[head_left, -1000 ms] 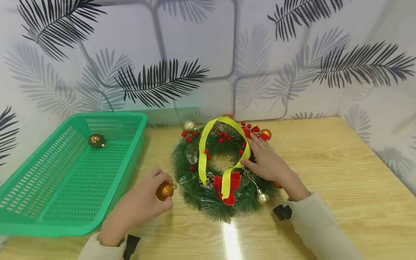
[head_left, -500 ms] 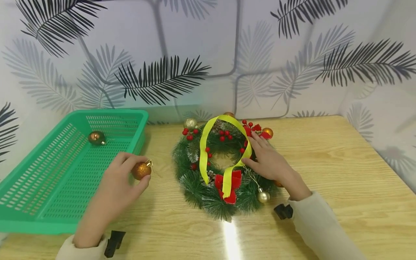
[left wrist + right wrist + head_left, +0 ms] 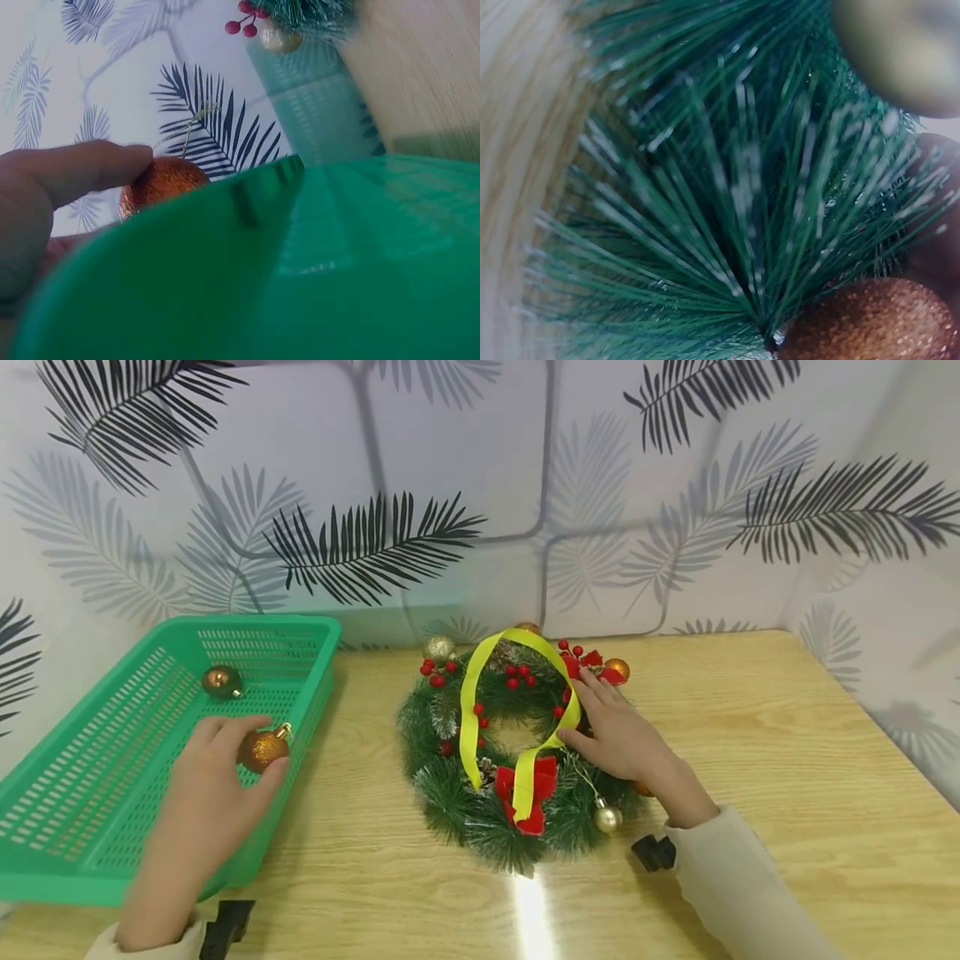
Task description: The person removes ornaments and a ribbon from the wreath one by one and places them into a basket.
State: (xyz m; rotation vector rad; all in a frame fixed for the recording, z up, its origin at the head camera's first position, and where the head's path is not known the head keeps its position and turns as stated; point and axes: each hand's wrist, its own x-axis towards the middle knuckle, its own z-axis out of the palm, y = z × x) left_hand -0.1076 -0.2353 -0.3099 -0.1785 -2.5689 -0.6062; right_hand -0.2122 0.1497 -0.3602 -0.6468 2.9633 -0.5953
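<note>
My left hand (image 3: 206, 806) pinches a glittery orange ball (image 3: 264, 750) between thumb and fingers, over the right side of the green basket (image 3: 300, 777). In the left wrist view the ball (image 3: 163, 182) shows beside a finger, partly behind the basket wall (image 3: 360, 270). My right hand (image 3: 630, 739) rests with extended fingers on the right side of the green wreath (image 3: 450, 793), by a red flower and a yellow ribbon (image 3: 470, 710). The right wrist view shows wreath needles (image 3: 735, 195), a gold ball (image 3: 911, 49) and a glittery copper ball (image 3: 877, 322).
A brown ball (image 3: 222, 682) lies at the back of the basket. The wreath stands on the wooden table (image 3: 750, 735), bearing red berries, red flowers and several balls. A leaf-patterned curtain (image 3: 465, 468) hangs behind the table edge.
My left hand has carried the orange ball leftward from beside the wreath to over the basket's right side. My right hand has stayed on the wreath.
</note>
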